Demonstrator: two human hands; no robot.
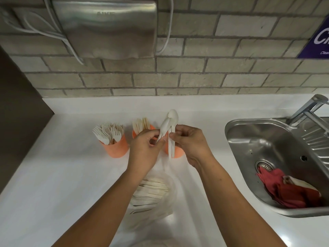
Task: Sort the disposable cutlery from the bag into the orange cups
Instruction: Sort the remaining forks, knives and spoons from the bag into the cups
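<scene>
Three orange cups stand in a row on the white counter. The left cup [116,147] is full of white forks. The middle cup [135,133] holds knives and is partly hidden behind my left hand [145,150]. The right cup [178,152] sits behind both hands. My left hand pinches one white spoon [164,127] by its handle. My right hand [188,145] grips other white spoons [172,115], bowls pointing up, above the right cup. A clear plastic bag [153,195] with several pieces of cutlery lies on the counter between my forearms.
A steel sink [252,145] with a tap [309,107] is set in the counter at the right, and a red cloth [288,189] lies in it. A brick wall with a metal hand dryer [106,27] rises behind. A dark panel borders the counter's left side.
</scene>
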